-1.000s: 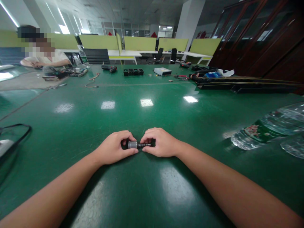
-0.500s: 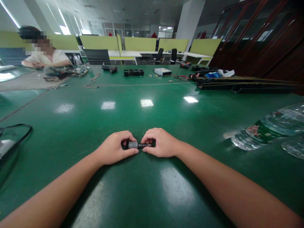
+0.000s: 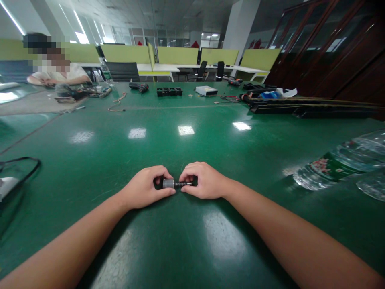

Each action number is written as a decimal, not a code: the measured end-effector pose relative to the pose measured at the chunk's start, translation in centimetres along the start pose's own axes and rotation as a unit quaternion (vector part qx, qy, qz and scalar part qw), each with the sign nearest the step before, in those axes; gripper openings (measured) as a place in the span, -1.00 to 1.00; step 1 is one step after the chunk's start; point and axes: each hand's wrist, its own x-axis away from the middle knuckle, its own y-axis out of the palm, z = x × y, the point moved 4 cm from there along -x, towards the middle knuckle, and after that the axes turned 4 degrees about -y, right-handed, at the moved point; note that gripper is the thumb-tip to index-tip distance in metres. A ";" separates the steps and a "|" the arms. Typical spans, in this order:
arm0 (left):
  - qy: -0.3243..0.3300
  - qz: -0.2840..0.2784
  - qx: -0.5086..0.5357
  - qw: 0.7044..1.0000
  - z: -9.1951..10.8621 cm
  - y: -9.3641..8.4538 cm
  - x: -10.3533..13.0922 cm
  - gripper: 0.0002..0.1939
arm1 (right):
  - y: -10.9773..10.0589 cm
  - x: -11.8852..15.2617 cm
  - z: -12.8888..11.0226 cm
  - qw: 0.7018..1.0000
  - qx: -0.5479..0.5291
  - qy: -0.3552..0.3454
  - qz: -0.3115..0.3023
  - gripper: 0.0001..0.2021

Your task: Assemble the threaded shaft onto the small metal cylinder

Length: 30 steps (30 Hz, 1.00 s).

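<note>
A small grey metal cylinder (image 3: 169,184) with a thin dark shaft (image 3: 183,184) lies sideways low in the middle of the view, over the green table (image 3: 192,152). The thumb and fingers of my left hand (image 3: 148,187) are closed round the cylinder's left part. At the shaft's right end, my right hand (image 3: 206,181) pinches it between thumb and fingers. A short gap separates the two hands, where the shaft joins the cylinder. My fingertips hide part of the shaft.
Large water bottles (image 3: 339,164) stand at the right. A black cable (image 3: 30,158) lies at the left edge. Along the far side are a power drill (image 3: 138,86), a black part (image 3: 169,92), a white box (image 3: 206,91) and black strips (image 3: 270,107). A person (image 3: 60,74) sits far left.
</note>
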 end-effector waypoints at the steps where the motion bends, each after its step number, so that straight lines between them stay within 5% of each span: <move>1: 0.001 -0.001 0.000 1.000 0.0 0.0 0.0 -0.76 | 0.0 0.0 0.0 1.000 0.000 0.000 -0.001 -0.90; 30: 0.001 0.005 0.006 1.000 0.1 -0.1 0.0 -0.75 | -0.3 0.0 0.7 1.000 0.011 -0.009 0.009 -0.92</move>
